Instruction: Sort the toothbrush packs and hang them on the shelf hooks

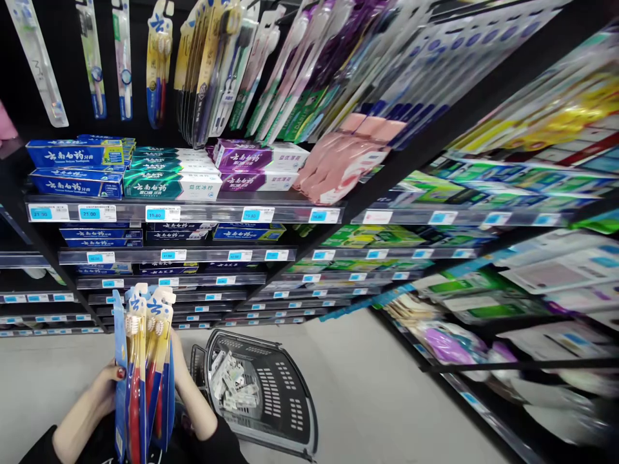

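Observation:
Upright in front of my body is a bunch of toothbrush packs (149, 367), with yellow, red and blue handles showing through clear fronts. My left hand (107, 386) grips their left edge, and a dark red thumbnail shows against the blue card. On the other side my right hand (176, 357) is closed at the packs' right edge; its fingers are mostly hidden behind them. A similar toothbrush pack (158, 71) hangs from the rack ahead, beside a row of yellow and dark packs (200, 77).
Toothpaste boxes (171, 183) line the shelf (213, 212) ahead, with price tags along its edge. A dark shopping basket (285, 386) holding several white items stands on the floor (353, 386). Further shelving (478, 219) runs along the right.

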Action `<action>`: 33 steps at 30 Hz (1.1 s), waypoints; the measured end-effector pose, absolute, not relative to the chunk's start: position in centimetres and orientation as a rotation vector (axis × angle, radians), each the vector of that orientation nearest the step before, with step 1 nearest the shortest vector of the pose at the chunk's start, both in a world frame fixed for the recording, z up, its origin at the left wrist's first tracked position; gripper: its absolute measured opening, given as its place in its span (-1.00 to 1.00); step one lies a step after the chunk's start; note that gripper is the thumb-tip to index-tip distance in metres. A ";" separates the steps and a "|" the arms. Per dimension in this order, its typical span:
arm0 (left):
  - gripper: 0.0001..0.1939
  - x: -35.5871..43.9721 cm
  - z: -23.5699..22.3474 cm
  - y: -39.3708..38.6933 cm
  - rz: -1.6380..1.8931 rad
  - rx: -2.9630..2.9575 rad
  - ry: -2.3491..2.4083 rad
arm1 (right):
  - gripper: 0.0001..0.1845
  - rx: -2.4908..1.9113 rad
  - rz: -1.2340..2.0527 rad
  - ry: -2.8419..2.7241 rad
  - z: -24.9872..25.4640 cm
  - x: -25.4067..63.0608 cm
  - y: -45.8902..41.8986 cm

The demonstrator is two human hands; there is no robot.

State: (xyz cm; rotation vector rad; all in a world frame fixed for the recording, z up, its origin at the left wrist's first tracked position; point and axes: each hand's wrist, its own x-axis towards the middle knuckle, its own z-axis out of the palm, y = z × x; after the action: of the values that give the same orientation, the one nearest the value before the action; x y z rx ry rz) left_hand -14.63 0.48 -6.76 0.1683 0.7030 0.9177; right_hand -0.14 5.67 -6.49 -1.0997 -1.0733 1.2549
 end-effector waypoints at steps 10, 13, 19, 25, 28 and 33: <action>-0.79 -13.4 -6.5 0.5 0.945 0.138 0.753 | -0.78 -1.333 0.915 -1.025 -5.1 1.7 4.3; -0.78 -13.1 -6.5 0.5 0.962 0.143 0.828 | -0.68 -1.315 0.724 -1.053 -3.2 2.2 1.8; -0.84 -12.6 -6.3 0.5 0.969 0.144 0.896 | -0.79 -1.517 0.742 -1.708 1.4 1.2 -1.9; -0.78 -12.6 -6.7 0.4 0.953 0.152 0.900 | -0.77 -1.478 0.869 -1.600 1.6 1.5 -1.7; -0.82 -12.8 -6.7 0.3 0.939 0.132 0.896 | -0.79 -1.396 0.843 -1.473 1.6 1.9 -2.2; -0.85 -12.9 -6.5 0.2 0.938 0.108 0.877 | -0.78 -1.262 1.031 -1.028 1.7 2.5 -2.0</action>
State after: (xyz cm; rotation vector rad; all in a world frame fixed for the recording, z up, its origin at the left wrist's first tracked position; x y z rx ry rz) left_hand -12.89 0.23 -6.47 0.1078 0.8767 0.9378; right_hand 2.45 -1.98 1.70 -1.2620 -1.0278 1.0306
